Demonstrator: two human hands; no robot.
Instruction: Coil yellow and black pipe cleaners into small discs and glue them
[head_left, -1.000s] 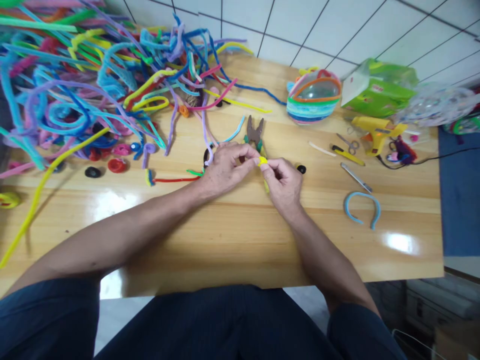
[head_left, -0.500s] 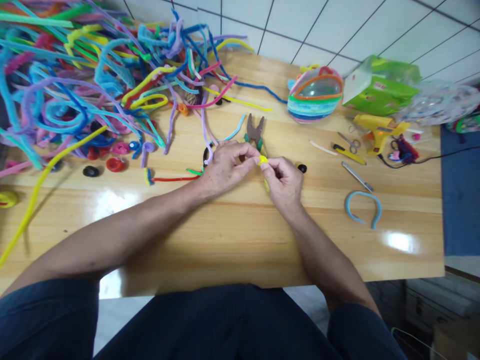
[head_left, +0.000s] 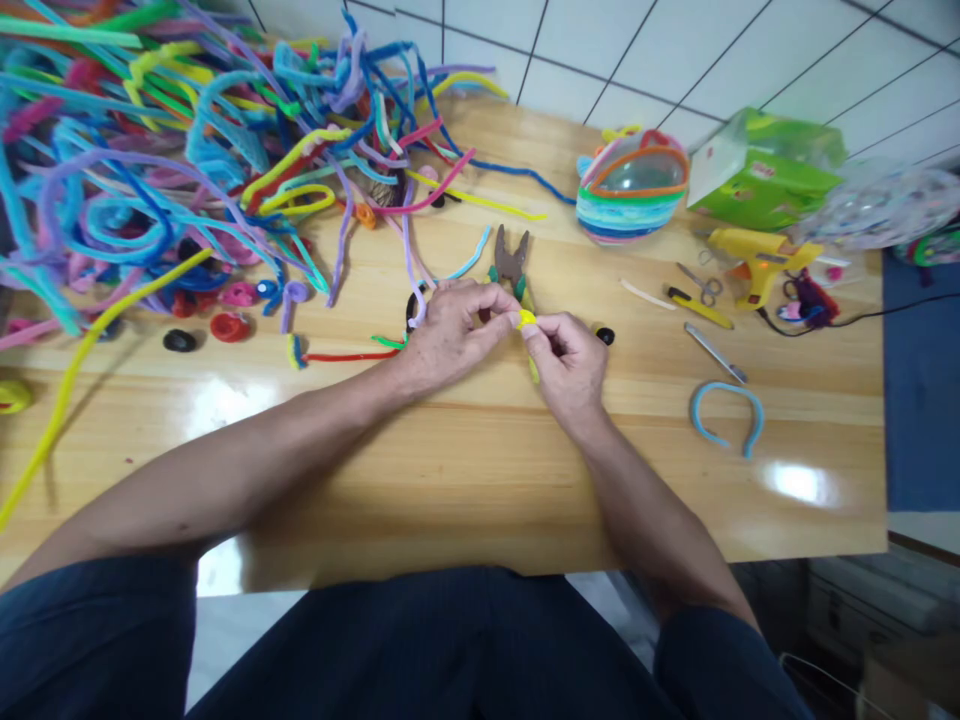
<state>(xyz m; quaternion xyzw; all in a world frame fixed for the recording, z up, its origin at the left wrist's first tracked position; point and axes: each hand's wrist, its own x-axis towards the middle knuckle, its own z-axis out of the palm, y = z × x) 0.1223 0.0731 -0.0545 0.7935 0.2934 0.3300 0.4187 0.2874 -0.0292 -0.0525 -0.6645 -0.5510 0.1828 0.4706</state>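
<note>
Over the middle of the table, my left hand [head_left: 461, 330] and my right hand [head_left: 568, 365] meet, fingertips pinched on a small piece of yellow pipe cleaner [head_left: 526, 320]. It looks bent or coiled, though the fingers cover part of it. Just beyond and below them lie pliers [head_left: 511, 258] with dark jaws and green-yellow handles, partly hidden by my hands. Left of my left wrist rests a red pipe cleaner [head_left: 352, 357] with a blue and yellow end. A small black round piece [head_left: 605, 336] sits right beside my right hand.
A large tangle of coloured pipe cleaners [head_left: 172, 160] fills the left. To the right are a striped pipe-cleaner basket [head_left: 631, 212], a green box [head_left: 765, 170], a yellow glue gun [head_left: 757, 262], scissors [head_left: 705, 287], a yellow cutter [head_left: 699, 307] and a blue curved pipe cleaner [head_left: 726, 388].
Almost nothing differs. Both hands keep their pinch on the yellow piece in the same spot, and the view has shifted very slightly.
</note>
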